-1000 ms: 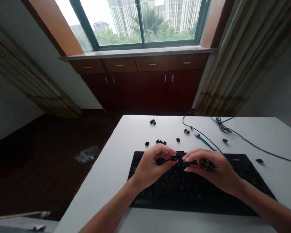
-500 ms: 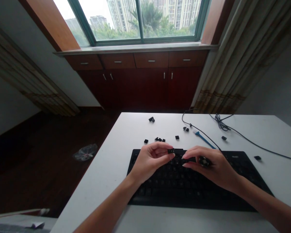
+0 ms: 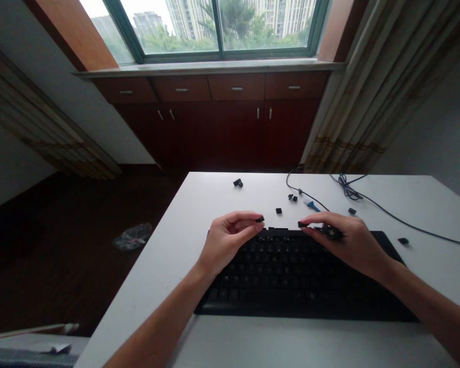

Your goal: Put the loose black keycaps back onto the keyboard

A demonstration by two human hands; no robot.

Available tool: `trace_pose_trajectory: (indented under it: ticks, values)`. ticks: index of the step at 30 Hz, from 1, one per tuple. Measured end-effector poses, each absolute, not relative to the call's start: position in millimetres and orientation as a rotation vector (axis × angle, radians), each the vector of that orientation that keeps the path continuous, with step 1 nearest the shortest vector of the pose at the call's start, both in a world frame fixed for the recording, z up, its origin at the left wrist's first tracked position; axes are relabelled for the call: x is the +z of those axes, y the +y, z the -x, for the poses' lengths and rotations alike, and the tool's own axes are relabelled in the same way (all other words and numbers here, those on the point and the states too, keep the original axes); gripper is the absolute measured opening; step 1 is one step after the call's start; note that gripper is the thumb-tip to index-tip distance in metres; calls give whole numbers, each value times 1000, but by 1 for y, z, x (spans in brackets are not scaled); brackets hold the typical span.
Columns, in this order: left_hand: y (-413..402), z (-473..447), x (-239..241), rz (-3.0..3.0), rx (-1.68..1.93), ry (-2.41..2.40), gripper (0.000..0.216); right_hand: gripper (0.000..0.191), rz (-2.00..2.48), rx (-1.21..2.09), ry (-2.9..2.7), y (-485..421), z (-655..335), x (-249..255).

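Observation:
A black keyboard (image 3: 270, 278) lies on the white table below both hands. My left hand (image 3: 230, 237), above the keyboard's far left part, pinches a small black keycap (image 3: 259, 219) between thumb and fingertips. Farther right, my right hand (image 3: 343, 240) is closed, with another black keycap (image 3: 302, 224) at its thumb and fingertip. A dark object with a pale pattern (image 3: 332, 232) is also tucked inside that hand; its kind is unclear. The two hands are apart.
Loose keycaps lie beyond the keyboard, among them one keycap (image 3: 278, 210) and a small pair (image 3: 238, 183). A blue brush-like tool (image 3: 313, 206) is partly behind my right hand. The cable (image 3: 348, 189) is coiled at the back right of the white table (image 3: 153, 286).
The right hand has moved right and slightly up with its keycap; the left has moved left and up with its own. The gap between them is wider. The view has tilted down slightly.

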State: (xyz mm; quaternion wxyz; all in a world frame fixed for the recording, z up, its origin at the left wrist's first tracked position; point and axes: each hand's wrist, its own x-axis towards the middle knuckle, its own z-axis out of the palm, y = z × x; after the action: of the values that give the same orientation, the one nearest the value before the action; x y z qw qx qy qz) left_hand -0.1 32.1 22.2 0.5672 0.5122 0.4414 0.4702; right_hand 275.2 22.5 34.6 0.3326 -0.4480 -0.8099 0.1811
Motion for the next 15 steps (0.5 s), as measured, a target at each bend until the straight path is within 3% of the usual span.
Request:
trace_pose_trajectory:
  ticks: [15]
  values:
    - [33, -2, 18, -1271, 1137, 947, 14, 19, 1142, 519, -2325, 22, -243, 26]
